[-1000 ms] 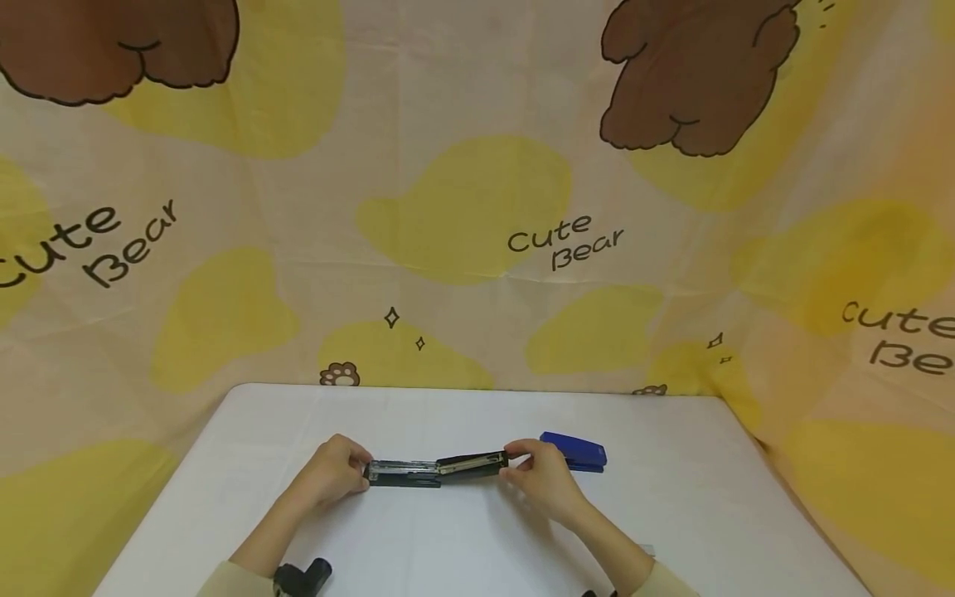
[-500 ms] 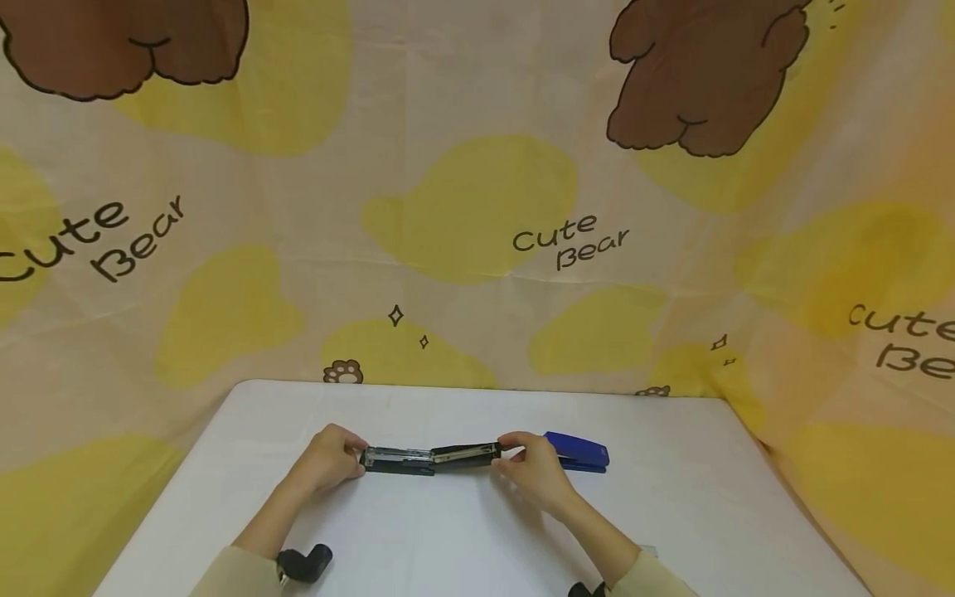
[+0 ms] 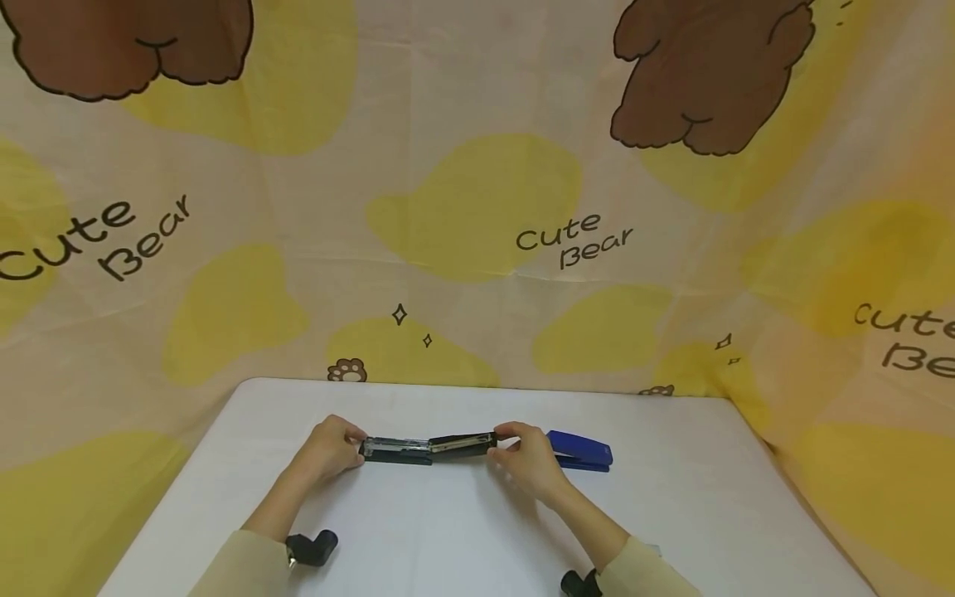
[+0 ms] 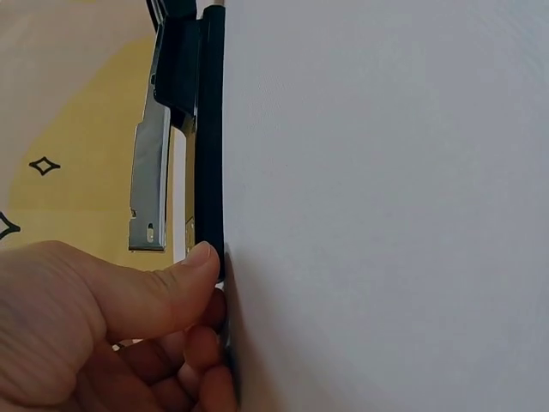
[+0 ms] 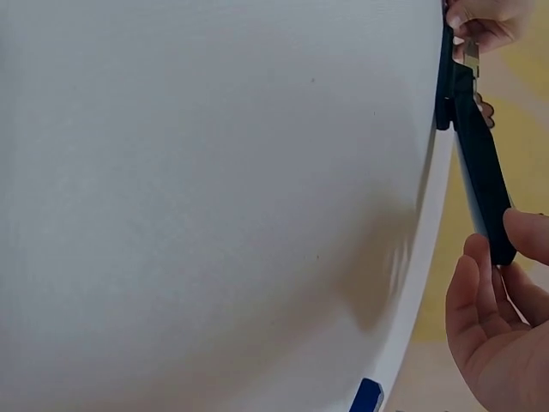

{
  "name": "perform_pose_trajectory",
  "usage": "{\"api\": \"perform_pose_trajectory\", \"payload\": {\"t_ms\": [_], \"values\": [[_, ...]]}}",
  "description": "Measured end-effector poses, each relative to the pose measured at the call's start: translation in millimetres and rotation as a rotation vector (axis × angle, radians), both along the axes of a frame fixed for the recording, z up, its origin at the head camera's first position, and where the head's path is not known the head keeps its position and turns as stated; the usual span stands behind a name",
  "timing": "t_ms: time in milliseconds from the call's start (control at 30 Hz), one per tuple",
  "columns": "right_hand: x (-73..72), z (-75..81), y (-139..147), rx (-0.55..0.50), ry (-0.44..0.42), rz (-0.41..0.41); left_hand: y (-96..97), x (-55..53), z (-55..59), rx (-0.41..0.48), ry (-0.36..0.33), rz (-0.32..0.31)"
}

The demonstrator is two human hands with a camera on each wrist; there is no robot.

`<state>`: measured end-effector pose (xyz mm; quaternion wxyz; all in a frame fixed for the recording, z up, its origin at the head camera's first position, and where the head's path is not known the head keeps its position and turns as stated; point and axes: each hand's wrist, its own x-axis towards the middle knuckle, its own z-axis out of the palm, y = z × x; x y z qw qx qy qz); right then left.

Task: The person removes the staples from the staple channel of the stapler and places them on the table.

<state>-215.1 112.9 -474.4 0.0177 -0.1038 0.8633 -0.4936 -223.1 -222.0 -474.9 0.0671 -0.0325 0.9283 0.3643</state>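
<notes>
A black stapler (image 3: 395, 456), swung wide apart at its hinge, stretches between the two hands above the white table. My left hand (image 3: 331, 448) pinches the end of its base, thumb against the black edge in the left wrist view. Beside the base, the bare metal staple channel (image 4: 150, 184) stands apart from it. My right hand (image 3: 530, 460) holds the far tip of the folded-back top arm (image 5: 489, 172) between thumb and fingers. That arm slants up off the table, with a shadow below it. Behind the right hand lies a blue stapler (image 3: 580, 450).
The white table (image 3: 448, 531) ends at a back edge against a yellow patterned cloth (image 3: 462, 207). Black wrist-camera mounts (image 3: 313, 547) jut from both sleeves. A small pale clear piece shows beside the right sleeve (image 3: 642, 572).
Both hands and the black stapler appear slightly farther up in the head view, partly from the camera shifting. The grips and the stapler's spread look the same.
</notes>
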Motion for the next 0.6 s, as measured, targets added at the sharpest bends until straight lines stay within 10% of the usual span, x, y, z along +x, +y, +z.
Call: {"api": "perform_pose_trajectory", "payload": {"t_ms": [600], "values": [[-4.2,2.7,-4.3,-0.007,0.000,-0.003,-6.4,5.8,-7.6,0.061,0.029,0.021]]}}
